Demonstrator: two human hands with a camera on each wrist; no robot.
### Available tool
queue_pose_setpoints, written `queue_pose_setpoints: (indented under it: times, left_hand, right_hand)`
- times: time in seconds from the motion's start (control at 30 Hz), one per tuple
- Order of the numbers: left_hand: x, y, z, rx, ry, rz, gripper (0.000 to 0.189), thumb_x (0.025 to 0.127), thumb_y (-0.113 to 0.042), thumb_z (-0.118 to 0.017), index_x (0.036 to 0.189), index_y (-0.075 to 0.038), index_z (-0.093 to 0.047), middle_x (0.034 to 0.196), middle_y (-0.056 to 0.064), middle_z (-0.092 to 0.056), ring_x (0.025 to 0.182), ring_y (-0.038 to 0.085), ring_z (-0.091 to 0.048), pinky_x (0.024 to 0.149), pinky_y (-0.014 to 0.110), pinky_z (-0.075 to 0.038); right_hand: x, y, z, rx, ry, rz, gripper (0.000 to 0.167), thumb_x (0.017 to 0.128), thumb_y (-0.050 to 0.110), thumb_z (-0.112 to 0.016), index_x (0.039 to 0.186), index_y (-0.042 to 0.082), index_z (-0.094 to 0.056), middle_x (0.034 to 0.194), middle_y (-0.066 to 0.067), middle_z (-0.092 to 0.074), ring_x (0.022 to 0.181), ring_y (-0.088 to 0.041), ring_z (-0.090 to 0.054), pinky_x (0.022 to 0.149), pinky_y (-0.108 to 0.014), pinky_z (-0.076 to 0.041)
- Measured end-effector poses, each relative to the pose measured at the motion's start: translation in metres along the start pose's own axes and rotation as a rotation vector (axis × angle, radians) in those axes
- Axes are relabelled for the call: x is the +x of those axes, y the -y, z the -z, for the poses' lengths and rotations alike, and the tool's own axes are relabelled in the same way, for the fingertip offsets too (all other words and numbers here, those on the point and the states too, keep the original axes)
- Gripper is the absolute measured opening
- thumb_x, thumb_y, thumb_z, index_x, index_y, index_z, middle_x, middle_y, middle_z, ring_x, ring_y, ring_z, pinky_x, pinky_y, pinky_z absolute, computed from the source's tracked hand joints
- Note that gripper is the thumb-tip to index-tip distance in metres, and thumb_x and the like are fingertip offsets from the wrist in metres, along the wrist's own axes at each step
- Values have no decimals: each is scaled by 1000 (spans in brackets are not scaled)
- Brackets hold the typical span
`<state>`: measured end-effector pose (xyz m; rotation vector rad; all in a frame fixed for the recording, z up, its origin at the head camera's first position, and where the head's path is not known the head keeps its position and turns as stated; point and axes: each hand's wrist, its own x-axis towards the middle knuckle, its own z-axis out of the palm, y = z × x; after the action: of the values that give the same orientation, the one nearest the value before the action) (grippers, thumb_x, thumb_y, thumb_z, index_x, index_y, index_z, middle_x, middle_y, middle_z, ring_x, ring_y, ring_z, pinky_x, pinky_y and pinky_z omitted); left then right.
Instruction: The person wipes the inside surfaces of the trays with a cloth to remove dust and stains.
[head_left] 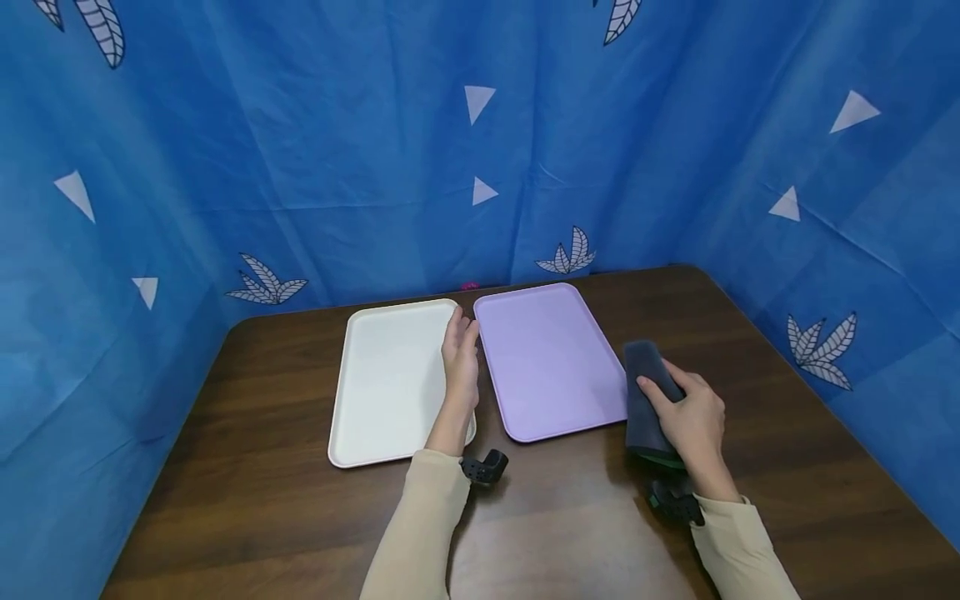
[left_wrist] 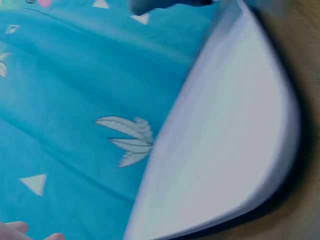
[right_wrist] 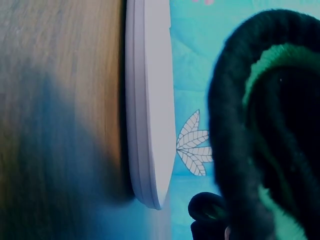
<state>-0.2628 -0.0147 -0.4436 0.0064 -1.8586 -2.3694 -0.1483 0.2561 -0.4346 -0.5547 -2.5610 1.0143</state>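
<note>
My right hand [head_left: 695,414] grips a dark grey folded cloth [head_left: 645,402], thumb on top, just off the right edge of the lilac tray [head_left: 551,362]. From the right wrist, the cloth [right_wrist: 227,105] looks thick and curled over, with green on its inner side. My left hand [head_left: 461,367], fingers extended and nothing in them, is over the right side of the white tray [head_left: 390,379], beside the gap between the trays. Only fingertips [left_wrist: 17,227] of that hand show in the left wrist view, with the lilac tray [left_wrist: 220,135] to their right.
Both trays lie side by side on a dark wooden table [head_left: 247,467]. A blue curtain [head_left: 337,150] with white leaves and triangles encloses the back and sides. A small pink spot [head_left: 470,286] shows at the table's back edge. Each wrist wears a black camera mount [head_left: 486,468].
</note>
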Motion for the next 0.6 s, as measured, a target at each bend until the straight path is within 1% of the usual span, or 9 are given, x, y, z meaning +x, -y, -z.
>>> queue_pose_setpoints:
  times: [0.13,0.2,0.27,0.33,0.4,0.5,0.6]
  left_hand:
    - [-4,-18,9,33,-27,-65,57,100,-23,-45,153,-8,-29,152,20,-34,143,31,-34,116,52,-29]
    - [-5,-25,17,69,-44,-92,56,100,-21,-46,152,-6,-31,151,20,-36,142,32,-35,117,50,-29]
    - [-7,-32,27,119,-64,-98,54,101,-20,-47,151,-5,-32,150,21,-37,142,33,-35,117,48,-29]
    - [-9,-39,40,165,-91,-83,53,101,-18,-48,150,-4,-35,150,20,-39,141,33,-36,117,47,-30]
    - [-10,-46,55,208,-116,-43,51,101,-17,-48,149,-4,-36,150,21,-39,141,32,-36,117,46,-31]
    - [-11,-57,81,237,-163,23,50,101,-15,-48,148,-3,-38,148,22,-40,139,32,-39,115,47,-33]
    - [-11,-65,109,260,-216,79,51,101,-14,-48,149,-4,-36,149,23,-40,138,31,-41,113,49,-35]
  right_hand:
    - [-1,-2,-1,-4,11,-3,56,92,40,-66,139,12,-56,132,-25,-56,112,-46,-53,83,-58,-43]
    - [-1,-4,-2,-7,12,1,56,92,40,-66,139,12,-56,131,-25,-56,112,-46,-53,83,-58,-43]
    - [-1,-4,-2,-10,14,2,56,92,40,-66,139,12,-56,131,-26,-56,110,-47,-53,82,-57,-43]
    - [0,-5,-3,-15,11,14,56,92,40,-66,138,11,-56,131,-26,-57,110,-47,-53,81,-57,-43]
    - [0,-5,-3,-17,9,23,55,92,39,-67,138,11,-57,130,-26,-57,109,-47,-54,79,-56,-43]
    - [1,-5,-5,-21,11,34,55,92,39,-67,138,11,-57,130,-27,-57,109,-48,-54,79,-56,-43]
    - [1,-4,-6,-24,15,37,55,92,39,-67,137,11,-57,130,-27,-57,109,-47,-54,78,-56,-43]
